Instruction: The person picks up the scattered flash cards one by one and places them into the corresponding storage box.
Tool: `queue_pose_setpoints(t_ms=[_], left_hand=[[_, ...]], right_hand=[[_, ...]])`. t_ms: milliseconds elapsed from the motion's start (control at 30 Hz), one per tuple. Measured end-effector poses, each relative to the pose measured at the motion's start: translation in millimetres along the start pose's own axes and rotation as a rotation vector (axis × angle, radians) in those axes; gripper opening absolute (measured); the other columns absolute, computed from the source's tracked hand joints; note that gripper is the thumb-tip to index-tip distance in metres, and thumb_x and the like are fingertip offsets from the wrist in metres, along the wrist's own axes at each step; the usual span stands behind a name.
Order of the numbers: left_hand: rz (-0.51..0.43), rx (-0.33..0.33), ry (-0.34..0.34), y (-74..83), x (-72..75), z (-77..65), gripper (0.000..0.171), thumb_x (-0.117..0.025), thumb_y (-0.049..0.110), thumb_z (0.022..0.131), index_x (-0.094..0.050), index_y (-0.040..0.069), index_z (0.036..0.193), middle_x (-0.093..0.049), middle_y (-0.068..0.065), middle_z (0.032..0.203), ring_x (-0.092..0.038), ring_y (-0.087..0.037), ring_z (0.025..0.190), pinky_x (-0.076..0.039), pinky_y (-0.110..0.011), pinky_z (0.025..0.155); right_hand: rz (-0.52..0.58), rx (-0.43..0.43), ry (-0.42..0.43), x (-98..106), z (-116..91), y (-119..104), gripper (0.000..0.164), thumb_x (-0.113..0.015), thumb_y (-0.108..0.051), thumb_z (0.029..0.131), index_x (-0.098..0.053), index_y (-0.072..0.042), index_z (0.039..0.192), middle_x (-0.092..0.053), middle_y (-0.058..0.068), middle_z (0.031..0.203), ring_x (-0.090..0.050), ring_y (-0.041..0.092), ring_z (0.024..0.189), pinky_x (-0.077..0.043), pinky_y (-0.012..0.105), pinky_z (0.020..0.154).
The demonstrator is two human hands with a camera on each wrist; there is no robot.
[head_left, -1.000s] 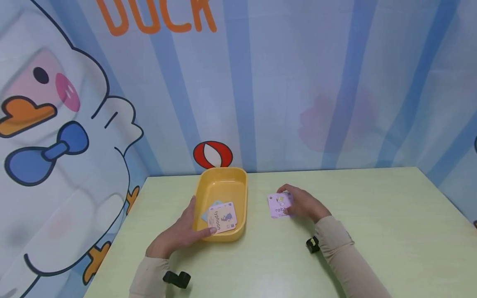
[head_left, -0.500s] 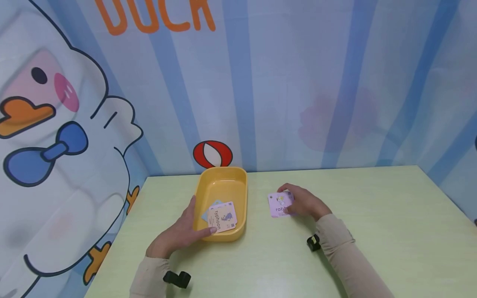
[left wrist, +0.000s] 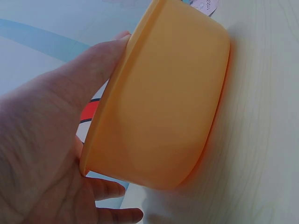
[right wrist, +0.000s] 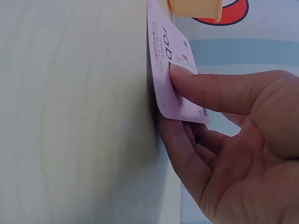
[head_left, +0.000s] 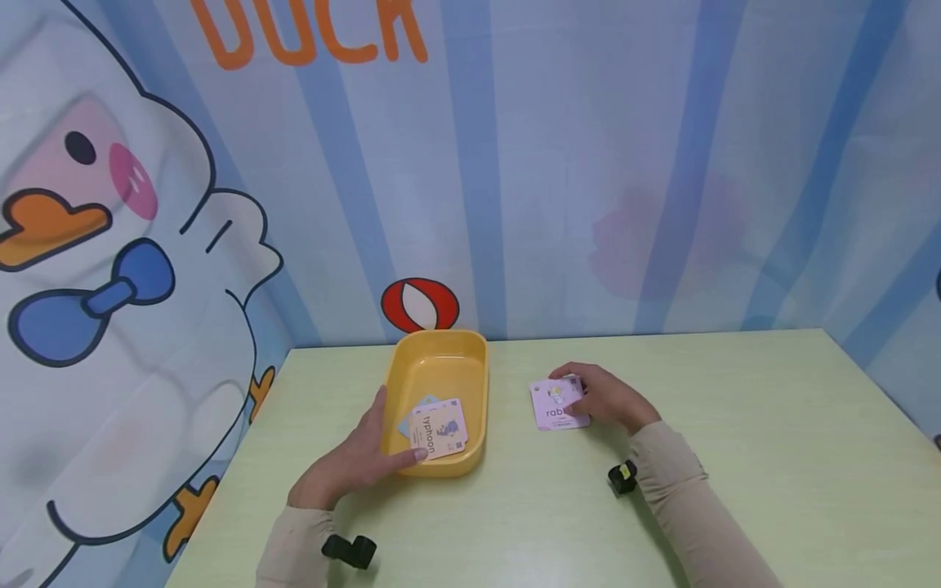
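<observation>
A yellow plastic tub (head_left: pixel 441 347) stands left of centre on the table, tilted slightly in the head view. My left hand (head_left: pixel 353 461) grips its near left side, the thumb over the front rim and the fingers along the outer left wall. Inside lie a cream "typhoon" word card (head_left: pixel 439 429) and a light blue card (head_left: pixel 406 424) partly hidden beneath it. To the right, my right hand (head_left: pixel 606 400) pinches a lilac card (head_left: pixel 551 406) printed with "rab…" and a small rabbit picture. In the right wrist view, the thumb presses the card's face and the fingers lie underneath.
A pale wooden table (head_left: pixel 485 531) runs back to a blue striped cloth backdrop (head_left: pixel 559 163) with a printed duck (head_left: pixel 147 367). Black wrist straps with small cameras (head_left: pixel 351 551) sit at both sleeves.
My right hand has shifted slightly right, with the lilac card moving a little the same way. My left hand and the tub stay in place.
</observation>
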State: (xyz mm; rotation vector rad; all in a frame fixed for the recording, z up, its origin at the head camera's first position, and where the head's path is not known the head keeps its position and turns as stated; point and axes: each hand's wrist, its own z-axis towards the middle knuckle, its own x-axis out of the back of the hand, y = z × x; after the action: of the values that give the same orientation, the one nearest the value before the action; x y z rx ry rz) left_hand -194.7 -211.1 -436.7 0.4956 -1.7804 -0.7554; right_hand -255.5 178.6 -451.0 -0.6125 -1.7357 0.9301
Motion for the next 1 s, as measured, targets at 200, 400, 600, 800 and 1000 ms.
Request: queue_pose_setpoints(t_ms=[200,400,600,800,1000], left_hand=[[0.001,0.003,0.0,-0.5,-1.1,0.6,0.125,-0.077,0.057,0.082,0.01,0.017,0.163,-0.013,-0.012,0.168,-0.027,-0.034,0.146,-0.024,-0.062,0.12],[0.01,0.022,-0.003,-0.5,-0.7,0.6,0.124,-0.077,0.057,0.083,0.01,0.016,0.163,-0.012,-0.013,0.168,-0.026,-0.034,0.147,-0.023,-0.063,0.12],[0.003,0.003,-0.005,-2.8,-0.6,2.9,0.124,-0.077,0.056,0.083,0.009,0.017,0.163,-0.014,-0.013,0.168,-0.026,-0.034,0.146,-0.023,-0.063,0.12],[0.002,-0.009,-0.004,-4.2,-0.7,4.9,0.124,-0.077,0.056,0.083,0.009,0.017,0.163,-0.013,-0.012,0.168,-0.025,-0.033,0.147,-0.023,-0.062,0.12],[0.0,0.015,-0.011,-3.5,-0.6,3.7,0.126,-0.077,0.057,0.082,0.01,0.016,0.163,-0.009,-0.013,0.169,-0.022,-0.034,0.15,-0.022,-0.063,0.12]], right_hand=[[0.018,-0.033,0.026,-0.1,0.8,1.2,0.058,-0.069,0.008,0.089,-0.052,-0.007,0.142,-0.059,0.017,0.12,-0.055,0.027,0.1,-0.045,0.031,0.079],[0.045,-0.041,0.046,-0.2,1.9,2.9,0.048,-0.069,0.004,0.09,-0.055,-0.009,0.134,-0.059,0.016,0.122,-0.053,0.027,0.103,-0.045,0.032,0.082],[0.077,-0.034,0.042,-1.0,2.0,1.9,0.048,-0.069,0.004,0.09,-0.055,-0.008,0.134,-0.058,0.018,0.118,-0.055,0.027,0.099,-0.049,0.029,0.073],[0.069,-0.068,0.054,0.6,2.3,-0.6,0.049,-0.07,0.001,0.09,-0.055,-0.012,0.135,-0.057,0.017,0.12,-0.055,0.029,0.103,-0.049,0.029,0.074],[0.064,-0.071,0.068,1.9,1.7,-2.5,0.052,-0.072,-0.001,0.09,-0.054,-0.013,0.137,-0.055,0.018,0.12,-0.053,0.029,0.103,-0.05,0.03,0.073]])
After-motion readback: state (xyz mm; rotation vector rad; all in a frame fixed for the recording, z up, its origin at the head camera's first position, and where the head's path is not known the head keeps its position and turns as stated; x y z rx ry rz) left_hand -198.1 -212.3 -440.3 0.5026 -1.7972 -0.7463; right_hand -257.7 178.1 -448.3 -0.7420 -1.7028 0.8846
